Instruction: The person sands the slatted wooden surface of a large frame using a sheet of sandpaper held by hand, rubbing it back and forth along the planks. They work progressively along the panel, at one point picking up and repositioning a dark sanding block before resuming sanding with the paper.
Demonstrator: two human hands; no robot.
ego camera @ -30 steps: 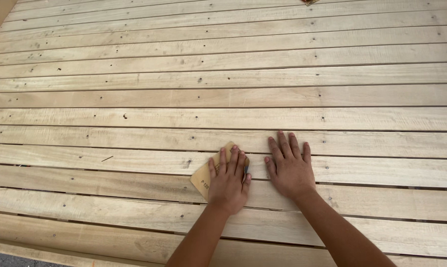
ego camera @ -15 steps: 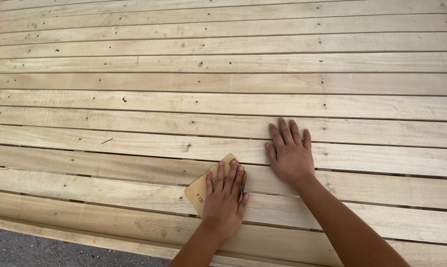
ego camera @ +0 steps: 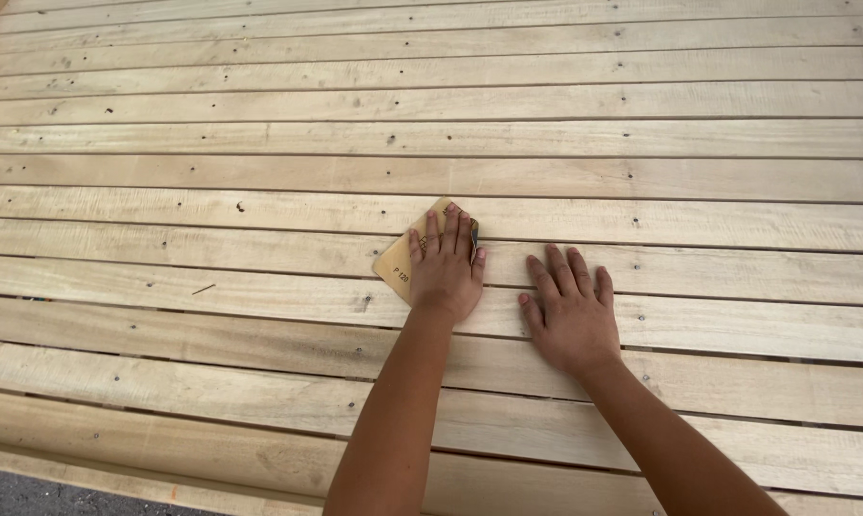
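Note:
My left hand (ego camera: 446,270) lies palm down on a tan sheet of sandpaper (ego camera: 400,260) and presses it flat against a pale wooden slat (ego camera: 212,250). The sheet's left corner and top edge stick out from under my fingers. My right hand (ego camera: 570,313) rests flat on the neighbouring slat to the right and slightly nearer to me. Its fingers are spread and it holds nothing. Both forearms reach in from the bottom edge of the view.
The surface is a wide deck of light wooden slats (ego camera: 641,143) running left to right, with narrow gaps and small nail heads. Its near edge (ego camera: 116,468) borders dark ground (ego camera: 30,492) at the bottom left.
My left hand has pushed the sandpaper away from me, from nearer than my right hand to just beyond it. My right hand has stayed flat on the wood.

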